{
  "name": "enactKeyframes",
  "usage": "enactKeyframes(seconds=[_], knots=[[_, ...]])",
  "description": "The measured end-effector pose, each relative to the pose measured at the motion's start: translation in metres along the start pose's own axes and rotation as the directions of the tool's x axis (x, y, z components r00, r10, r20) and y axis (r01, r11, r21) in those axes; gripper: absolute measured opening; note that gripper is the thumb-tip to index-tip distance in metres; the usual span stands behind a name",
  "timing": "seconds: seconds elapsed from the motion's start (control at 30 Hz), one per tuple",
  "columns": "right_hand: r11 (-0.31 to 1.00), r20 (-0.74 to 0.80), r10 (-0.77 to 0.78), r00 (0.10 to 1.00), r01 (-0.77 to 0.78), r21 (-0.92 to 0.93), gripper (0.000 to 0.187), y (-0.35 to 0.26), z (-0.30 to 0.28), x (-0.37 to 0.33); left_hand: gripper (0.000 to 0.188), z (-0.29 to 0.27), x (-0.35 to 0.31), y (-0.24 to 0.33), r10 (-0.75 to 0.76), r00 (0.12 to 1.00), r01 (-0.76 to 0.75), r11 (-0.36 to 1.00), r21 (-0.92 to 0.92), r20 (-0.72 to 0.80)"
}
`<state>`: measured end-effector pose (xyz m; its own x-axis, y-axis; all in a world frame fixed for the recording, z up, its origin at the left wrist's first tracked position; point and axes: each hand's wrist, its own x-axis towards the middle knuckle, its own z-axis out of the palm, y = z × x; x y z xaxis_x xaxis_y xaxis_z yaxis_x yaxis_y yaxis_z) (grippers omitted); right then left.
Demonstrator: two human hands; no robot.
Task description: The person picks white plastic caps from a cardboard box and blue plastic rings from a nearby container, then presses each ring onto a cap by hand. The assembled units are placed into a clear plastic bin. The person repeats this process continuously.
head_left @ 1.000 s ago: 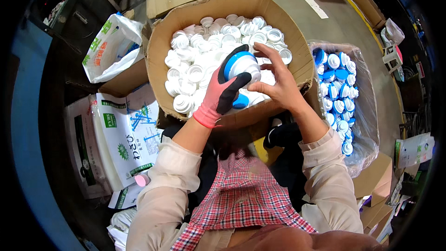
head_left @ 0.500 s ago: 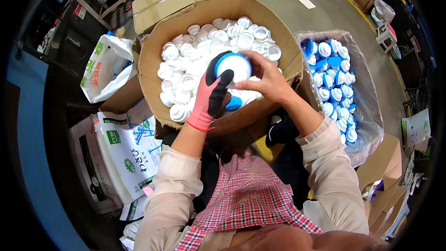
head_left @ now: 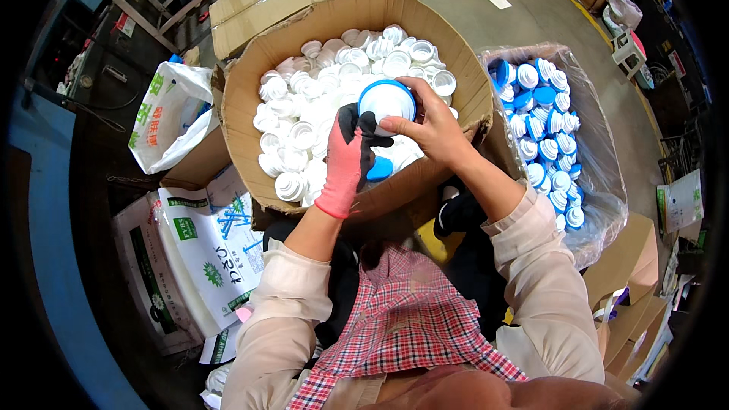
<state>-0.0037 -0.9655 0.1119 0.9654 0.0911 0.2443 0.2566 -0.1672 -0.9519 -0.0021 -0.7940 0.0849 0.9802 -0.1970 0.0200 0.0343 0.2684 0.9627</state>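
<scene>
The gloved left hand (head_left: 353, 148) has slid down since half a second earlier to the lower-left edge of a white, blue-rimmed cap (head_left: 387, 108), its fingers part-curled, grip unclear. The bare right hand (head_left: 434, 125) clasps the cap over a carton (head_left: 244, 106) of white stepped pieces (head_left: 304, 135), upper center. At right, a plastic-lined box (head_left: 610, 182) holds blue-and-white caps (head_left: 548, 149); green-and-black lettering (head_left: 226, 258) marks a white sheet (head_left: 194, 254), lower left.

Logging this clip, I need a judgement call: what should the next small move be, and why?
Probably carry the blue-rimmed white piece rightward to the plastic-lined box: the bare right hand grips it, the gloved left hand is only at its lower left, and similar blue-and-white pieces lie in that box.
</scene>
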Motion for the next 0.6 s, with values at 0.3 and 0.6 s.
enactKeyframes(seconds=[0.3,0.6], knots=[[0.949,0.064,0.208,0.976,-0.217,0.227,0.033,-0.003,-0.019,0.007,0.047,-0.01,-0.003,0.021,-0.078,0.962,0.115,0.985,-0.13,0.262],[0.937,0.106,0.219,0.97,-0.239,0.256,0.02,0.003,-0.004,0.006,0.057,-0.007,-0.006,0.02,-0.202,0.975,0.216,0.963,-0.159,0.095]])
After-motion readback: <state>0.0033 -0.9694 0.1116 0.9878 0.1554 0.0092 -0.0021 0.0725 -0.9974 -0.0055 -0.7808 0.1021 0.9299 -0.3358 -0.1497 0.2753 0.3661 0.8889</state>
